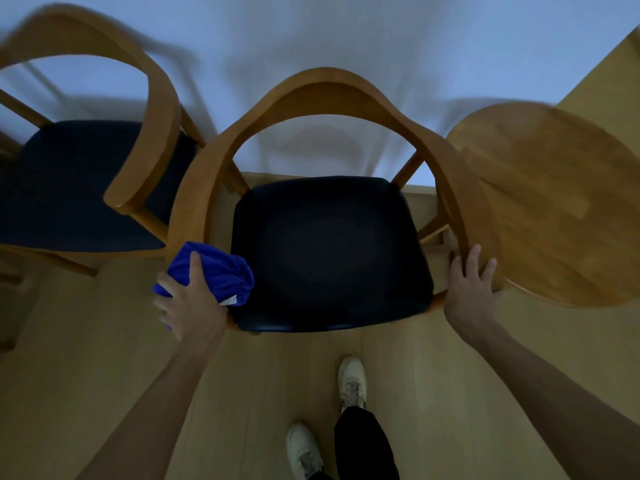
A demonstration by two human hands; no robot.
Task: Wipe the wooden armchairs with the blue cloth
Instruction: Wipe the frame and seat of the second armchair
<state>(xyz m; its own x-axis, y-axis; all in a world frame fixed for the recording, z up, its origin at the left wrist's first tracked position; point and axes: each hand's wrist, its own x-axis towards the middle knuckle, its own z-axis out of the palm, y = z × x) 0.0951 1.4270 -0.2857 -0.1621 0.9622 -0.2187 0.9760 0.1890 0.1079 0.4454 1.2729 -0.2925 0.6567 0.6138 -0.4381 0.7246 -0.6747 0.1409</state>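
Two wooden armchairs with dark seats: one in the middle (325, 98), one to the left (138, 116). One blue cloth (221, 271). One round wooden desk (561, 202) at the right. Two hands: the left (190, 303), the right (471, 289). Two pale shoes (351, 379) (303, 448) on the floor.

- One head-worn wide-angle view looks steeply down from close above at an armchair (325, 237), the floor (104, 393) and the wearer's shoes (351, 379).
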